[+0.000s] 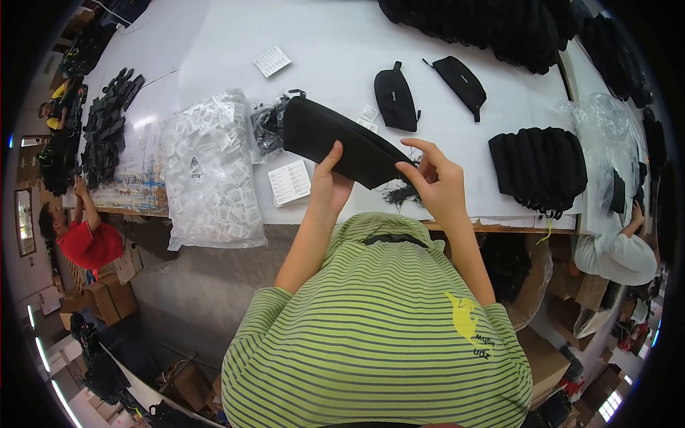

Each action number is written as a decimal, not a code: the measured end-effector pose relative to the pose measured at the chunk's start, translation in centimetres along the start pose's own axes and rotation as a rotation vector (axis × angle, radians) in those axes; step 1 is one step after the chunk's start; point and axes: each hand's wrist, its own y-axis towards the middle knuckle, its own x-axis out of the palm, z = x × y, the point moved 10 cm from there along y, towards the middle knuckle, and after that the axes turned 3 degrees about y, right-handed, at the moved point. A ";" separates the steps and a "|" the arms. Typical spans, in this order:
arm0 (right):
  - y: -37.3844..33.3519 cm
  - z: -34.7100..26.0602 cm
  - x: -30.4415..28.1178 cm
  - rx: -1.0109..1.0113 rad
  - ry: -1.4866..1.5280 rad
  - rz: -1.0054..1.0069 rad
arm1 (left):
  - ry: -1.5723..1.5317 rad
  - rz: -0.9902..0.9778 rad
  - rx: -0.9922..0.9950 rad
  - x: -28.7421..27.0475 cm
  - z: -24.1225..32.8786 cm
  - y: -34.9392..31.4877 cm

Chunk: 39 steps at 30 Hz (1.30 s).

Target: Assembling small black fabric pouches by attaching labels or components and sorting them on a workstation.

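A black zip pouch [339, 139] is held up above the near edge of the white table, slanting down from left to right. My left hand [332, 187] is closed around its lower edge, with the thumb on the near face. At the pouch's right end, my right hand [441, 184] has its thumb against the corner, the index finger raised and the other fingers curled. Black thread ends [403, 194] lie beneath that end. Beyond my hands, two more black pouches with wrist loops, one [396, 98] nearer and one [462, 87] farther right, lie flat.
A clear bag of white labels [214, 167] stands at the left, beside a small bag of black pieces [270, 127]. White cards [289, 182] lie near it. Stacked black pouches [539, 171] sit at the right. Co-workers are at the left [91, 239] and right [617, 253].
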 end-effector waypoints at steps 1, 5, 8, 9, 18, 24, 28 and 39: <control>-0.1 0.7 -0.6 0.017 0.119 0.057 | 0.000 0.032 0.020 -0.3 0.4 0.1; -0.9 3.2 -0.5 0.085 0.401 0.056 | -0.080 0.063 0.008 -0.8 0.7 0.1; -1.2 4.3 -0.6 0.169 0.353 -0.007 | -0.043 0.009 0.105 0.2 1.9 -0.1; -1.2 4.5 -1.5 0.139 0.316 0.045 | 0.022 0.016 0.151 0.6 2.4 -0.4; 0.0 1.1 -0.3 0.026 0.067 0.015 | 0.119 0.022 0.164 1.8 2.1 -0.5; -0.9 3.7 0.2 0.139 0.353 -0.197 | 0.112 0.034 0.161 1.3 2.8 -0.7; -1.0 2.5 -0.4 0.088 0.420 -0.263 | 0.097 0.044 0.133 1.5 2.6 -0.9; 3.2 0.5 -1.5 0.081 0.627 0.057 | 0.535 -0.252 -0.231 6.9 -2.4 -3.0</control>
